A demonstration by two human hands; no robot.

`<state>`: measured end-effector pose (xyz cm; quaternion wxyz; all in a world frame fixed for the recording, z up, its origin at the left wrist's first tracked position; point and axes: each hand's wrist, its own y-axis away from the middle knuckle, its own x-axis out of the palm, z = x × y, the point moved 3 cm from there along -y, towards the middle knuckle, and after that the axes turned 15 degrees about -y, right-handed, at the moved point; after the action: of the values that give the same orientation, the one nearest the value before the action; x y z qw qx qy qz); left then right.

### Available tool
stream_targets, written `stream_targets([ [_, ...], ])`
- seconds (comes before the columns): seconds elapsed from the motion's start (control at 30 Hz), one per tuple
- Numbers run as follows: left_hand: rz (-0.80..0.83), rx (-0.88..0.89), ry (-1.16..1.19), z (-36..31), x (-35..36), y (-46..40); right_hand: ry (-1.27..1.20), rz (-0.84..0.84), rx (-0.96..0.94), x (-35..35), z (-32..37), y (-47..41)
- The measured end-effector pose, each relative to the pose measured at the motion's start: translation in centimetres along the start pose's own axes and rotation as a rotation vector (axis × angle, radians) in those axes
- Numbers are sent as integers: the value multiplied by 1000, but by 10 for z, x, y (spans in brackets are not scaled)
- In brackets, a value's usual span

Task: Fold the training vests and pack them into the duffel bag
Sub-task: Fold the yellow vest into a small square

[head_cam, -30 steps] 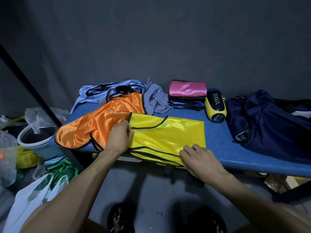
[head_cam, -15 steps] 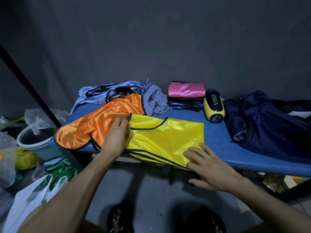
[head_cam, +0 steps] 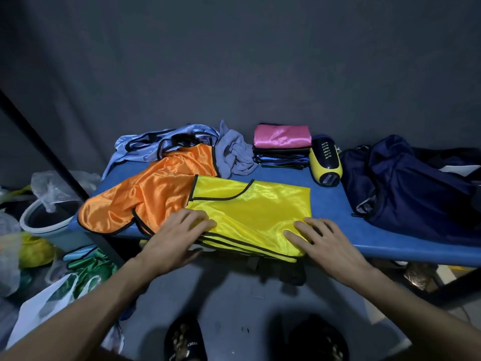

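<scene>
Both hands, left hand point(head_cam: 173, 238) and right hand point(head_cam: 328, 238), press spread fingers flat on the glossy, black-trimmed yellow vest point(head_cam: 250, 209).

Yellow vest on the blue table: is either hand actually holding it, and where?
Neither grips it. The left hand lies flat on the yellow vest's near left edge, the right hand flat on its near right corner, fingers straight, pressing it down.
</scene>
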<state>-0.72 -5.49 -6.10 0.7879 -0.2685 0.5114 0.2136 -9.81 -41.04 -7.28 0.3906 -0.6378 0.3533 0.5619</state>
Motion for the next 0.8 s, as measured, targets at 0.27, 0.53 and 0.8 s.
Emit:
stream_targets([
  [0.27, -173, -77, 6, -7, 9, -1, -124, -34, 7, -6, 0, -1],
  [0.53, -205, -74, 64, 6, -1, -8, -327, -14, 7, -7, -19, 6],
  [0.8, -232, -45, 20, -5, -11, -16, -231, -7, 4, -17, -58, 5],
])
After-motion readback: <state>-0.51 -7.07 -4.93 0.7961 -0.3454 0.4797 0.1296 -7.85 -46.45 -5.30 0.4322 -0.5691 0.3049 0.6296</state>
